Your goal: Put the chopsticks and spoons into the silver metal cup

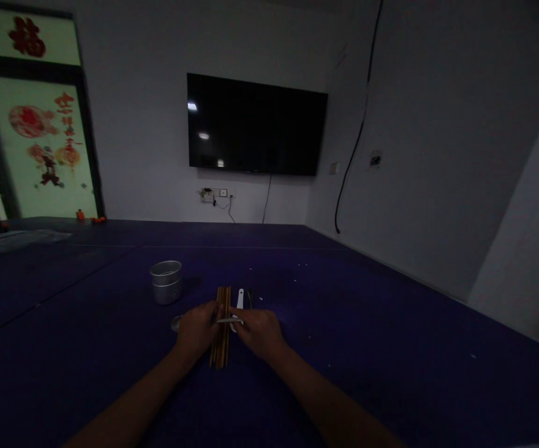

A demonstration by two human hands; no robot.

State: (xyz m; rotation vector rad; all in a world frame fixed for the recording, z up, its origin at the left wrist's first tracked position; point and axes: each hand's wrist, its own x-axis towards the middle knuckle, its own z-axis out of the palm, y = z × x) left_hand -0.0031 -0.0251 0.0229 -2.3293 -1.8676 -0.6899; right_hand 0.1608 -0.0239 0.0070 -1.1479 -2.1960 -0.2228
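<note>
A metal spoon point(229, 320) lies crosswise between my hands. My left hand point(197, 328) is closed around it, and what looks like its round bowl sticks out on the left. The fingers of my right hand point(260, 331) pinch the handle's other end. Directly beneath is a row of wooden chopsticks point(220, 354), lying lengthwise on the dark blue tabletop point(367, 373). Just beyond my right fingers is a white spoon point(240, 298), partly covered by that hand. Beside it lies a thin dark metal utensil point(250, 297), its near end hidden.
A silver metal cup point(167, 283) stands to the left, beyond my left hand. Small white scraps point(261, 298) dot the surface on the right. Clear plastic sheeting point(17, 239) lies at the far left. A wall-mounted television point(256, 124) hangs past the table's far edge.
</note>
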